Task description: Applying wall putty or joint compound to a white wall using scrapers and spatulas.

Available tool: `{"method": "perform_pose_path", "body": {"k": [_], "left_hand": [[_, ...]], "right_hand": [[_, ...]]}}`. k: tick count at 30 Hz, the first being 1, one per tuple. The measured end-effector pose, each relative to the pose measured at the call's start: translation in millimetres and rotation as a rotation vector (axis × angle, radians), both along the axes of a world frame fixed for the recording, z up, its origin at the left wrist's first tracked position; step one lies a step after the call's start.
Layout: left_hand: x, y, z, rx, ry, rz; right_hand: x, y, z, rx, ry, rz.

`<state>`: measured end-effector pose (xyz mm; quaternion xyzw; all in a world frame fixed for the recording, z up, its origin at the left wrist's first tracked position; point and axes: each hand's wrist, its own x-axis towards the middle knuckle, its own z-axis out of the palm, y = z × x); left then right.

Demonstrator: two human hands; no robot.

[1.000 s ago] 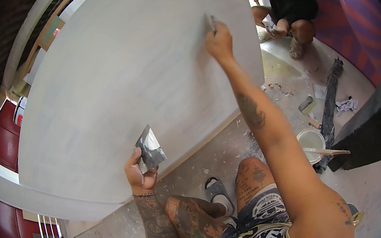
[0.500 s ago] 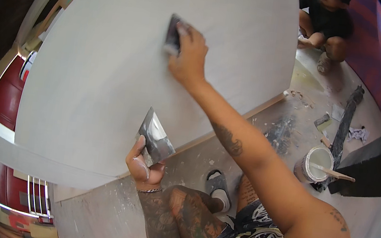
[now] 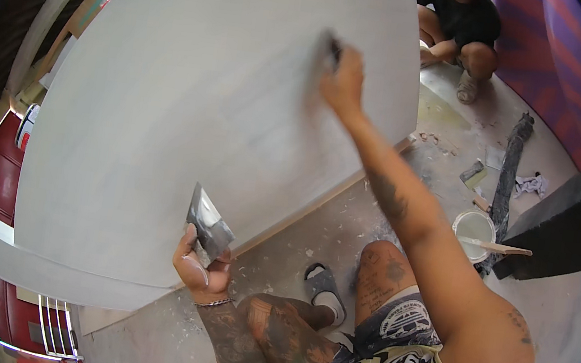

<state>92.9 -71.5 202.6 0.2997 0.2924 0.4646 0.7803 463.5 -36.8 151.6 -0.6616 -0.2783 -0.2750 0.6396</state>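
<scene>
My left hand (image 3: 202,271) grips a wide metal putty knife (image 3: 207,219) by its lower end, its blade pointing up and carrying a smear of white paste. White paste also marks the palm. Farther up, my right hand (image 3: 347,81) is closed on a dark flat scraper (image 3: 332,46), which is blurred by motion. That scraper lies against a large pale grey-white panel (image 3: 129,140), where faint streaks show. Close to the panel's lower edge, the left hand and its knife are in front of the surface; whether they touch it I cannot tell.
On the right stands an open bucket (image 3: 458,229) of pale paste with a wooden stick (image 3: 503,248) across it. Beyond lie a long dark bar (image 3: 510,165), a crumpled cloth (image 3: 531,184) and scraps. A person in black (image 3: 469,26) squats past the panel's far end.
My right hand has swept the scraper to the right across the panel. The left hand with the putty knife sits a little lower and farther left in view, which has shifted.
</scene>
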Motion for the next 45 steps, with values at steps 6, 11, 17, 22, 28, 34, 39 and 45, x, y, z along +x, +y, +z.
{"method": "perform_pose_path", "body": {"k": [6,11,17,22,28,34,39,45], "left_hand": [[-0.9,8.1,-4.1,-0.021,-0.008,-0.029],[1.4,0.2,3.4,-0.020,0.039,0.027],[-0.5,2.1,4.0,-0.024,0.015,0.058],[11.1,-1.8,4.4,-0.062,-0.027,0.053],[-8.7,16.2,-19.0,-0.106,-0.084,0.052],[-0.8,32.6,-34.7,-0.193,-0.048,-0.273],[5.3,25.0,-30.8,-0.115,-0.133,-0.391],[25.3,-8.8,-42.4,1.089,0.707,0.115]], "right_hand": [[72.9,-8.4,33.0,0.197,0.181,0.080],[0.7,30.8,45.1,0.135,0.104,0.021],[-147.1,61.9,46.1,0.151,-0.025,0.206],[-190.0,73.1,23.5,-0.012,-0.169,0.311],[-185.0,10.2,4.0,-0.167,-0.265,0.685],[-186.0,-100.4,2.0,0.085,-0.378,1.199],[-142.1,-123.8,-89.9,-0.441,-0.242,0.969],[-162.3,-166.8,-28.2,0.521,1.858,1.384]]}}
